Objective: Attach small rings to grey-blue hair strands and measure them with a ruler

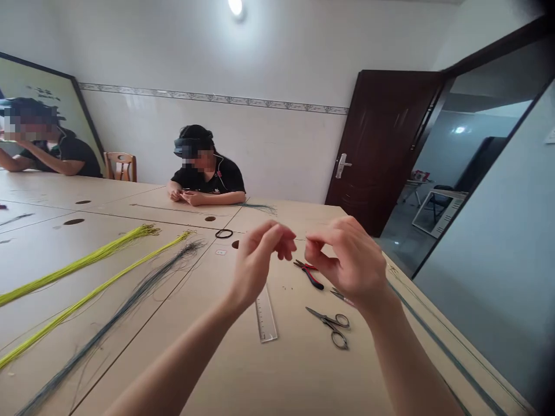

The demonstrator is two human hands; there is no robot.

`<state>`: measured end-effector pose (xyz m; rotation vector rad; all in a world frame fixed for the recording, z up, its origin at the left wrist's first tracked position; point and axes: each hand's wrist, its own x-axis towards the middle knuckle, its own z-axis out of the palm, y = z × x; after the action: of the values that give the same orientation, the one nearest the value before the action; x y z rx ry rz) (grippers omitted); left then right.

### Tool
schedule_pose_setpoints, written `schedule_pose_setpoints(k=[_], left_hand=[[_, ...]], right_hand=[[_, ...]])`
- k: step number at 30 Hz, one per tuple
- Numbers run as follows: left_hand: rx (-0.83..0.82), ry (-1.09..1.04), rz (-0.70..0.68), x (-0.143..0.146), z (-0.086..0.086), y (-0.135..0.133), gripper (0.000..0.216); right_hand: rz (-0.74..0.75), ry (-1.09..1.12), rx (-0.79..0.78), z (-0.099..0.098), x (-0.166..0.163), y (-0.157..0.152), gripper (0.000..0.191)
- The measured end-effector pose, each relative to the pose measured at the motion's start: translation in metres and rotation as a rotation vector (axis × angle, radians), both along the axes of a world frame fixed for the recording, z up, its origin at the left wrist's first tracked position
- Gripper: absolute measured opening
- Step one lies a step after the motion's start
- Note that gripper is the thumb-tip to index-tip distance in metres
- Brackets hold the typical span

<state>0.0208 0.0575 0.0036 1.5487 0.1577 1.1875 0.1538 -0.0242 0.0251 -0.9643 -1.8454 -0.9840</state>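
Above the table, my left hand (pixel 260 254) is raised with thumb and fingers curled together. A short gap separates it from my right hand (pixel 347 254), whose thumb and index finger are pinched. Whatever sits in either pinch, if anything, is too fine to make out. Beneath my hands lies a clear ruler (pixel 266 318). Red-and-black pliers (pixel 313 276) rest on the tabletop, partly behind my right hand. A pair of scissors (pixel 333 325) lies with slightly parted blades nearer to me. A second small pointed tool (pixel 341 296) is half covered by my right wrist.
Yellow cord bundles (pixel 87 263) and a dark grey cord bundle (pixel 134 297) stretch across the left. Blue-green cords (pixel 437 341) run along the right edge. A black ring (pixel 224 233) lies mid-table (pixel 208 370). Two people sit opposite, one person (pixel 217 179) handling something small.
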Motion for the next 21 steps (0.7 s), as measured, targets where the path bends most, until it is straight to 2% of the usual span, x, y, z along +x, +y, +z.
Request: schedule_pose_setpoints(k=[2, 4, 8, 12, 17, 21], left_hand=[[0.032, 0.061, -0.038, 0.002, 0.018, -0.007, 0.025], [0.064, 0.123, -0.059, 0.004, 0.025, -0.008, 0.027], [0.092, 0.200, -0.033, 0.009, 0.017, 0.001, 0.020], [0.121, 0.346, 0.095, 0.012, 0.011, 0.004, 0.022], [0.141, 0.569, 0.254, 0.009, 0.012, -0.001, 0.026], [0.207, 0.638, 0.372, 0.004, 0.010, 0.002, 0.023]], right_hand=[[-0.062, -0.007, -0.047, 0.003, 0.000, -0.005, 0.008], [-0.137, -0.022, -0.125, 0.005, -0.001, -0.009, 0.014], [-0.327, -0.059, -0.343, 0.005, 0.000, -0.011, 0.011], [-0.488, -0.094, -0.517, 0.006, 0.001, -0.008, 0.013], [-0.573, -0.110, -0.602, 0.007, -0.002, -0.003, 0.018], [-0.566, -0.127, -0.579, 0.004, -0.002, 0.000, 0.021]])
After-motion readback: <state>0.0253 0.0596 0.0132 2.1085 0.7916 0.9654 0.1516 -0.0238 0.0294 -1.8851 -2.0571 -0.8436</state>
